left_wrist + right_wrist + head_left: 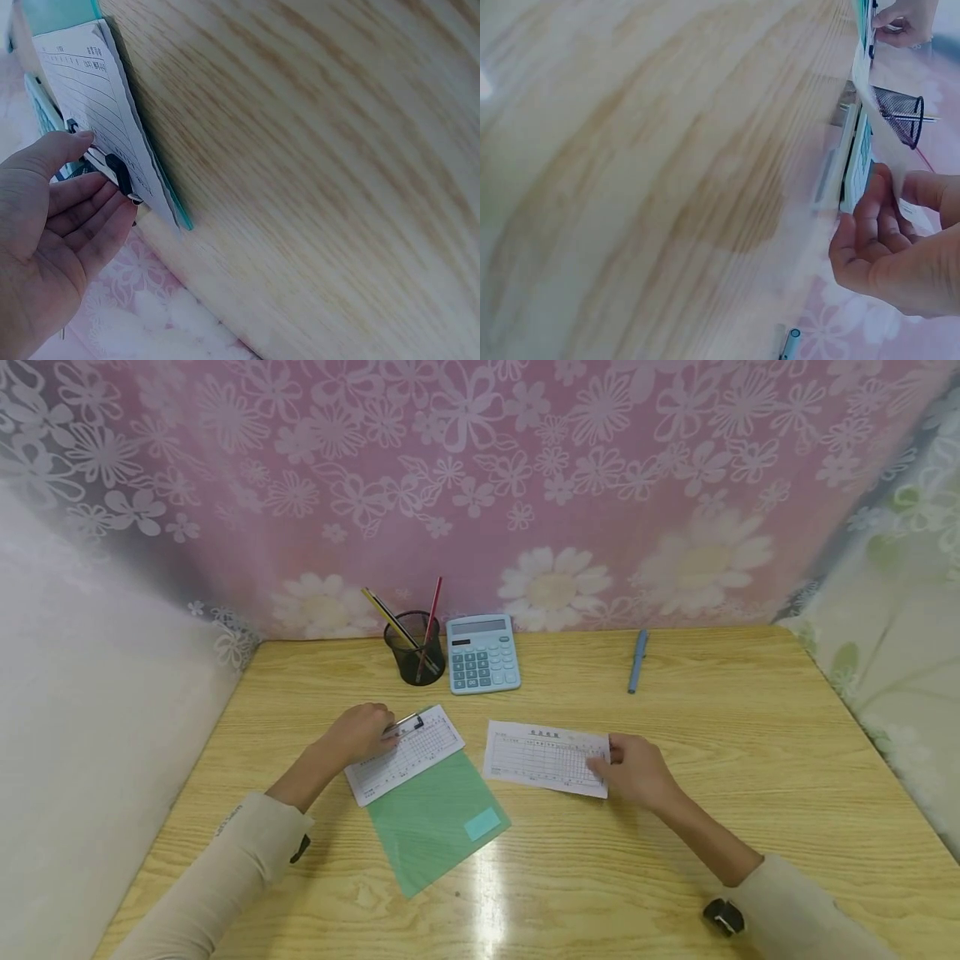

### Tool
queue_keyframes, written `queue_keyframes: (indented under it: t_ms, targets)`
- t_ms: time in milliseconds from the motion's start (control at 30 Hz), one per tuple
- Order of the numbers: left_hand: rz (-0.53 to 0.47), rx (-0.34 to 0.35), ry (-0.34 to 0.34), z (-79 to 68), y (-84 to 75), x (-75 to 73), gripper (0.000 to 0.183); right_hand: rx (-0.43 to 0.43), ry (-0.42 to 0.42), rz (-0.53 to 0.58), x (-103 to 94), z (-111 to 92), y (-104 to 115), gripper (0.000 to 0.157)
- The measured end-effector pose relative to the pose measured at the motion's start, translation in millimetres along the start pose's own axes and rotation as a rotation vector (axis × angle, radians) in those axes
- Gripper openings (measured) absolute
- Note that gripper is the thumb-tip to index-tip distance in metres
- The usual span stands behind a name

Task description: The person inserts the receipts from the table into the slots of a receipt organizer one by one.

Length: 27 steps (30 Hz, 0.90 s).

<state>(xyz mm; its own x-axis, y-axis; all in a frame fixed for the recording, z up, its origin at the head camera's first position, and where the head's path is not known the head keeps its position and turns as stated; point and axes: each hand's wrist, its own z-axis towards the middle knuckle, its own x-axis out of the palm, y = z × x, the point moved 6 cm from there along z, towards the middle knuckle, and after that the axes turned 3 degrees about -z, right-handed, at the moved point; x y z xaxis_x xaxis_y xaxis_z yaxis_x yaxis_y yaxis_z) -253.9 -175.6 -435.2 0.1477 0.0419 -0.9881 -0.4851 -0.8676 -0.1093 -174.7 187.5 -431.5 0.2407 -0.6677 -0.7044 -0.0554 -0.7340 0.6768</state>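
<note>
A green clipboard (431, 831) lies at a slant on the table, with a pad of printed forms (405, 760) under its metal clip (405, 724). My left hand (358, 733) pinches that clip; in the left wrist view the thumb presses on its top side, with the fingers curled beneath. To the right, my right hand (639, 770) holds a loose printed form (543, 760) by its right end, pinched between thumb and fingers. The right wrist view shows this sheet edge-on, raised off the wood and slightly bent.
Behind the clipboard stand a black mesh pencil cup (415, 647) with several pencils and a light blue calculator (483, 653). A blue pen (637, 662) lies at the back right of the wooden table (750, 718). Flowered curtain (465, 485) hangs along the far edge.
</note>
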Motion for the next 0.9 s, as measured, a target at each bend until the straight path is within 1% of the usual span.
queue_keyframes:
  t_ms: [67,200,300,467,667,767,900]
  targets:
    - [-0.002,0.005,-0.004,-0.3,-0.3,-0.7,0.02,-0.012,-0.025,0.013,-2.0,2,0,0.031]
    - [-0.004,0.006,-0.006,-0.1,0.2,-0.5,0.02,-0.013,-0.06,0.033,-5.5,6,-2,0.03]
    - [-0.001,0.002,-0.004,0.4,1.3,0.6,0.02,-0.008,-0.061,0.095,-6.6,9,-4,0.03]
    - [-0.007,-0.002,0.0,0.2,2.0,1.5,0.021,-0.007,-0.016,0.231,-6.2,15,-2,0.028]
    - [-0.011,0.001,0.005,0.5,1.7,1.6,0.021,-0.051,0.062,0.319,-5.7,25,8,0.029]
    - [-0.011,-0.002,0.004,0.5,1.8,1.3,0.02,-0.084,0.105,0.322,-5.2,30,15,0.032]
    - [-0.01,-0.003,0.002,0.7,1.2,0.2,0.02,-0.127,0.126,0.292,-3.7,35,29,0.035]
